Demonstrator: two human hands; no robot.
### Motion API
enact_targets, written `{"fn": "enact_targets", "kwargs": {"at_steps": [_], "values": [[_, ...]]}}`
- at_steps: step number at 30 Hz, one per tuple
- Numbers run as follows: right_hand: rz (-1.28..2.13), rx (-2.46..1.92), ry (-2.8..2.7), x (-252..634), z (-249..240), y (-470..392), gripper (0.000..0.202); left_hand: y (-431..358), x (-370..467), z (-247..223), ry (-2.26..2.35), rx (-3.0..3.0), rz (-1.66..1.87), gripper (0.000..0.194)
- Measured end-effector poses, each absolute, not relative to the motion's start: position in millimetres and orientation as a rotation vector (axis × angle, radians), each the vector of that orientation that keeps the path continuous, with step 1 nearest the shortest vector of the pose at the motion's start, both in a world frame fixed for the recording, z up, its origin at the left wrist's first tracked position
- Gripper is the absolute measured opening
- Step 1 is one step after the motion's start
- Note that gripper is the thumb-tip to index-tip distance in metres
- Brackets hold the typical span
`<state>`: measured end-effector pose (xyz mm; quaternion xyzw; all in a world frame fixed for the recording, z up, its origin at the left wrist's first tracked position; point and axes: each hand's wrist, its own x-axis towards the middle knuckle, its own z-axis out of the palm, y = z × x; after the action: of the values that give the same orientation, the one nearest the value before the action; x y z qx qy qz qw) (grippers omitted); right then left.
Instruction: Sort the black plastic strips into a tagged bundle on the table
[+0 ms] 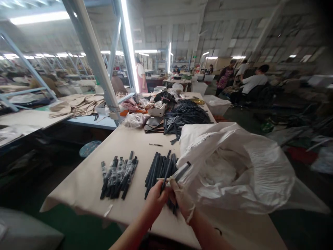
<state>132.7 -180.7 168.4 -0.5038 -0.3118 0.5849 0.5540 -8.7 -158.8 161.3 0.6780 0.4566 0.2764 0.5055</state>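
Observation:
My left hand (pixel 155 198), bare, is closed around a dark strip (pixel 165 173) that points up and away from me. Close against it, my right hand (pixel 182 199) wears a pale glove and pinches a strip in a clear plastic wrapper (pixel 182 172), its dark end sticking out at the top. A loose pile of dark strips (pixel 155 170) lies under and behind my hands, partly hidden by them. To the left on the table rests a group of dark strips with clear wrapping (pixel 118 177) around their upper parts.
A large white sack (pixel 249 166) lies open at the right of the beige table (pixel 85 177). Farther back are a heap of dark strips (pixel 187 114), a pen (pixel 156 144) and plastic bags (pixel 135 120). A metal post (pixel 93 52) rises at the left. Several people work beyond.

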Motion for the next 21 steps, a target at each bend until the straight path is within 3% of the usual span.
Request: {"fn": "enact_targets", "kwargs": {"at_steps": [6,11,16,19,21], "values": [[1.449,-1.048,-0.59,111.3,148.8,-156.2,0.065,-149.2,-23.0,144.8,1.185,1.658,0.577,0.021],[1.568,-1.175,-0.653,93.4,107.8,-147.8,0.064,-114.5,-58.0,101.2,1.336,1.721,0.517,0.025],[1.234,-1.447,-0.766,144.3,95.4,-150.1,0.053,-22.8,-144.6,46.3,2.003,1.991,0.288,0.03],[1.017,-1.621,-0.864,199.3,104.0,-158.9,0.045,15.7,-178.6,23.2,2.141,2.064,0.033,0.034],[0.676,-1.843,-1.015,242.7,113.8,-168.7,0.039,25.8,-191.9,17.3,2.169,2.059,-0.074,0.039]]}}
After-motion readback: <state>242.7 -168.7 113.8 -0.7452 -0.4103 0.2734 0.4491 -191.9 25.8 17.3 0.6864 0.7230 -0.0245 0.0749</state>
